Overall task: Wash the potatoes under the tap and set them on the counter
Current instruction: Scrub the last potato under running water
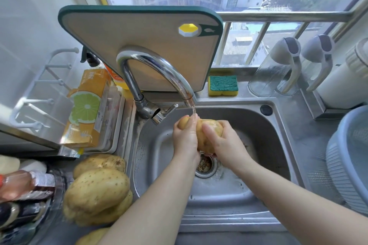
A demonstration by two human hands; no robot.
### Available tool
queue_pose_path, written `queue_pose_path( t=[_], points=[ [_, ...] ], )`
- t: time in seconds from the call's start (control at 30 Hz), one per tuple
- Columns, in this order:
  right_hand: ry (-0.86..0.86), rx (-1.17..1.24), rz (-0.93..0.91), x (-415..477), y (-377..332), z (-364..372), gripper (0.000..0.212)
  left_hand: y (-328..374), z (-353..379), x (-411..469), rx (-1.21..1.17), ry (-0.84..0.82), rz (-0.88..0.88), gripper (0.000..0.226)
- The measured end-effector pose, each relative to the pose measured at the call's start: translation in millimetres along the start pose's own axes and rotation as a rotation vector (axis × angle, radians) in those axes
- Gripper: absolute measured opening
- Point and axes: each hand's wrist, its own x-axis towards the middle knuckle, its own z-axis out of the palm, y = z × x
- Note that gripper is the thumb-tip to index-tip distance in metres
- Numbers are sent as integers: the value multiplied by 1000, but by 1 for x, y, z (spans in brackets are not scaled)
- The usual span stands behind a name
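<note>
Stainless-steel sink (258, 145) fills the centre of the frame beneath a barred window; a cutting board (139, 45) leans at upper centre behind the curved tap (159, 67). Other potatoes (97, 189) lie heaped at lower left, beside the basin. At centre, left hand (185, 139) and right hand (225, 145) wrap curled fingers round one potato (209, 129) under the water stream (193, 110). Judged firm, fairly heavy and slippery (wet skin offers little friction), it is best gripped across its broad middle from both sides.

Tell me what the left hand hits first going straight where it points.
Likely the tap spout, just beyond the left hand; depth is unclear, so it might pass beneath and reach the sink wall.
</note>
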Motion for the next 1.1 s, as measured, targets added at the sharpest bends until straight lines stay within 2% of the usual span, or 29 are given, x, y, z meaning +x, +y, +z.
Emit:
queue_pose_path(
  t=[0.07,0.13,0.17,0.27,0.3,0.33,0.37,0.43,0.47,0.57,0.67,0.7,0.77,0.83,0.93,1.03,1.1],
  points=[
    [33,-236,-252,0,9,-4,56,5,1,4,30,92,-123,25],
    [13,-362,-460,2,16,-10,67,13,2,7,48,85,-267,39],
    [4,-429,-581,5,18,-13,68,17,3,8,47,64,-328,38],
    [34,-704,-1053,20,29,-21,50,25,-1,7,-8,1,-459,23],
    [14,-732,-1124,23,32,-22,46,26,-4,8,-20,-12,-461,20],
    [-35,-711,-1119,24,32,-22,47,25,-6,8,-21,-21,-439,19],
    [-90,-648,-1049,23,29,-19,52,25,-7,8,-17,-15,-389,16],
    [-145,-421,-754,14,23,-9,63,21,-8,8,-1,69,-222,6],
    [-126,-272,-560,10,19,-2,62,19,-8,7,-12,98,-130,7],
    [2,185,13,11,8,13,37,15,-10,-2,3,38,62,18],
    [-165,585,545,15,-3,6,37,11,-13,-10,166,-49,231,19],
    [-248,659,662,13,-6,1,41,13,-13,-12,222,-82,281,16],
    [-329,693,732,10,-8,-3,48,15,-12,-13,304,-133,350,9],
    [-260,641,621,11,-8,1,45,17,-9,-12,296,-121,352,8],
    [55,378,254,12,-6,13,34,16,-1,-5,241,15,282,13],
    [268,-12,-319,9,5,9,29,14,5,0,132,152,14,13],
    [255,-293,-685,13,21,-1,43,14,5,0,38,174,-238,13]
  ],
)
